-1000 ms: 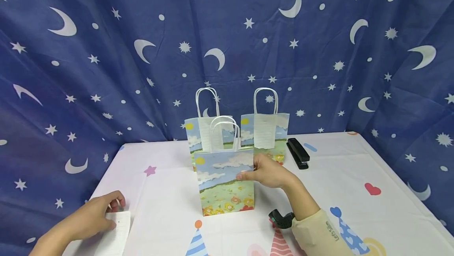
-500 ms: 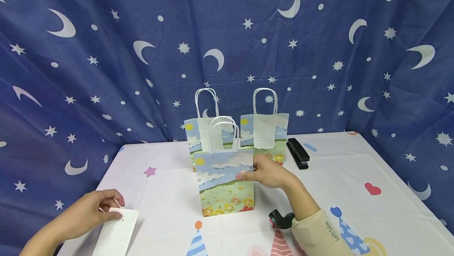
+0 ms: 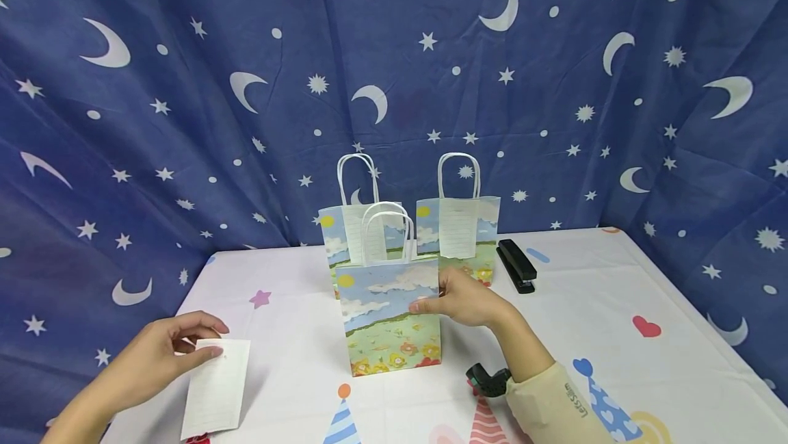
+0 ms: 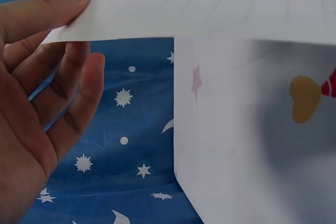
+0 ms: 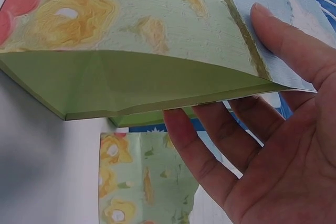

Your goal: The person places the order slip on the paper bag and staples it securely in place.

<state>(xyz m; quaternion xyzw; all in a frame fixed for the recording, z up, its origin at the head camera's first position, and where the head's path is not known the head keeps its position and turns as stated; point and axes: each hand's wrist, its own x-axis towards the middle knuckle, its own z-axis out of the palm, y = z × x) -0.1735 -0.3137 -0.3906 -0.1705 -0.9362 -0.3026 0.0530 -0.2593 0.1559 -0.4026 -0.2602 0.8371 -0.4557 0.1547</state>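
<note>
My right hand grips the right side edge of a paper gift bag printed with sky and flowers. The thumb lies on the bag's front and the other fingers behind it, as the right wrist view shows. White twisted handles rise from its top. At the left, my left hand pinches the top edge of a lined white paper slip between thumb and fingers. In the left wrist view the slip is held above the table, and the lower fingers curve loosely beneath it.
Behind the front bag stand two matching bags, the left one partly hidden and the right one, each with a lined slip on its front. A black stapler lies right of them. A patterned cloth covers the table, with a starry blue curtain behind.
My left hand has lifted the paper slip off the table and moved it slightly right and away from me. The right hand and the front bag stay in place.
</note>
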